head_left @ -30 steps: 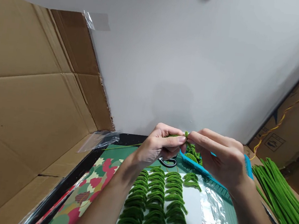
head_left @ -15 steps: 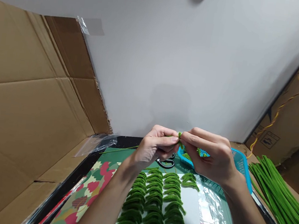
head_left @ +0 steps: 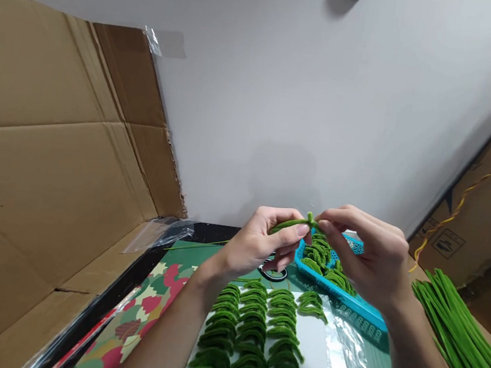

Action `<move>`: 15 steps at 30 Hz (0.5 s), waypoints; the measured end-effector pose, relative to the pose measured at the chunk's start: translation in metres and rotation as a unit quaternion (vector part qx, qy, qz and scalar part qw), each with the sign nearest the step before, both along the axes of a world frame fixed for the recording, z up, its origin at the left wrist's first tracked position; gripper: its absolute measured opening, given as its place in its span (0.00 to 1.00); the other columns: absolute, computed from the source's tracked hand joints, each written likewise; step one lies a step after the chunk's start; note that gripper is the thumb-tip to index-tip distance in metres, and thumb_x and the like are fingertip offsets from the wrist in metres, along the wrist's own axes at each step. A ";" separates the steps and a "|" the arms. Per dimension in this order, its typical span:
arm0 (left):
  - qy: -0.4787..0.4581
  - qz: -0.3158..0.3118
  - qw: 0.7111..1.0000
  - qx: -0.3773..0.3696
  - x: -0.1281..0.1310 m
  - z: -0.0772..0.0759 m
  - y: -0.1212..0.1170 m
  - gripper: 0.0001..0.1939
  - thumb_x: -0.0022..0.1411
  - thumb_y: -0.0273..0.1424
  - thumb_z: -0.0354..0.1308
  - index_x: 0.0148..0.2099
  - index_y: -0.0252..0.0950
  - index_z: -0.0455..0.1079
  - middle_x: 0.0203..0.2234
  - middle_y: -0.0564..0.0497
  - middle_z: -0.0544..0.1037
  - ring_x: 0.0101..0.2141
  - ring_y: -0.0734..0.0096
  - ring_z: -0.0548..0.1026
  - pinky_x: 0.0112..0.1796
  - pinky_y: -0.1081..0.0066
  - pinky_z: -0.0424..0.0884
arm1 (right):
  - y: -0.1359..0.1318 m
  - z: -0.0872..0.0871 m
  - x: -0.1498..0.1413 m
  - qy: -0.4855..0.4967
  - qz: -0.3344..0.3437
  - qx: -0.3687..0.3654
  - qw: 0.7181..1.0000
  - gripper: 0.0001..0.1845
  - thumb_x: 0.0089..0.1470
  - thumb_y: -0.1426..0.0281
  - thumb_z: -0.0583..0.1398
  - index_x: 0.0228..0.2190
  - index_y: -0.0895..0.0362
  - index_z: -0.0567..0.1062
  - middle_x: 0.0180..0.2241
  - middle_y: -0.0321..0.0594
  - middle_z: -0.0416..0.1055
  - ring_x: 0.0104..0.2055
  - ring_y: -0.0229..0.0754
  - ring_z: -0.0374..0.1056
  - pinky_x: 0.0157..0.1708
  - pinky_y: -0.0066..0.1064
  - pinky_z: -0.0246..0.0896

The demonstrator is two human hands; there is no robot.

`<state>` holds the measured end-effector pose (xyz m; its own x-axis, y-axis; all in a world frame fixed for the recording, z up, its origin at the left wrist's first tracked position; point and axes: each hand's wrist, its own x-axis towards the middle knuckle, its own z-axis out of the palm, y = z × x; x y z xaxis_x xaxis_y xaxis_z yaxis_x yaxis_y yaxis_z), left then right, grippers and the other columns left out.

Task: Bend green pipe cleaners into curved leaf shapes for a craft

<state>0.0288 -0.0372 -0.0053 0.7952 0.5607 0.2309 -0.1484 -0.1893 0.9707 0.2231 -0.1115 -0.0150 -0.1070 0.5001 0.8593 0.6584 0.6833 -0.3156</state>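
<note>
Between my two hands, held up above the work surface, is a green fuzzy pipe cleaner (head_left: 293, 223) with a short stub sticking up where pieces cross. My left hand (head_left: 268, 234) pinches it between thumb and forefinger. Thumb and fingertips of my right hand (head_left: 368, 256) close on its right end. Below lie rows of curved green pipe cleaner pieces (head_left: 252, 328) on a white sheet (head_left: 317, 366). Behind my right hand stands a blue basket (head_left: 360, 305) holding more bent green pieces (head_left: 317, 252). Black-handled scissors (head_left: 276, 275) lie under my left hand, partly hidden.
A bundle of long green pipe cleaners (head_left: 462, 348) lies at the right. Clear plastic bags (head_left: 352, 358) rest beside the sheet and at the left (head_left: 158, 236). Cardboard panels (head_left: 48, 184) flank the white wall (head_left: 257, 90). A yellow-red twisted cord (head_left: 460, 204) hangs at the right.
My right hand has moved right, slightly away from my left hand, so more of the pipe cleaner shows between them. The view has shifted a little, revealing more of the basket's contents.
</note>
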 end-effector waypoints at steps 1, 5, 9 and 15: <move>0.005 0.011 1.000 0.015 0.000 0.001 0.000 0.15 0.71 0.43 0.59 0.39 0.35 0.72 0.17 0.59 0.63 0.16 0.78 0.62 0.16 0.76 0.55 | -0.001 0.000 0.001 -0.001 -0.004 -0.014 1.000 0.06 0.67 0.73 0.60 0.37 0.55 0.77 0.30 0.36 0.75 0.29 0.36 0.69 0.31 0.30 0.63; 0.012 0.051 0.996 0.068 0.001 0.001 -0.001 0.16 0.71 0.43 0.60 0.38 0.34 0.71 0.21 0.57 0.68 0.18 0.81 0.61 0.19 0.76 0.57 | -0.001 -0.002 0.000 -0.028 -0.021 -0.053 0.998 0.09 0.68 0.69 0.60 0.34 0.55 0.77 0.26 0.33 0.71 0.26 0.34 0.64 0.27 0.29 0.58; 0.000 0.089 0.991 0.099 0.004 -0.001 -0.002 0.16 0.72 0.42 0.59 0.38 0.34 0.71 0.21 0.59 0.65 0.19 0.82 0.60 0.21 0.77 0.58 | 0.001 -0.006 -0.006 -0.048 -0.041 -0.028 0.998 0.11 0.67 0.70 0.60 0.30 0.55 0.74 0.22 0.29 0.64 0.23 0.31 0.58 0.24 0.27 0.54; -0.020 0.117 0.986 0.118 0.007 -0.003 -0.005 0.15 0.73 0.40 0.59 0.38 0.34 0.70 0.22 0.58 0.64 0.22 0.81 0.61 0.24 0.77 0.59 | 0.004 -0.010 -0.014 -0.076 -0.102 0.014 0.992 0.17 0.67 0.71 0.59 0.25 0.55 0.68 0.21 0.28 0.59 0.21 0.31 0.52 0.23 0.28 0.49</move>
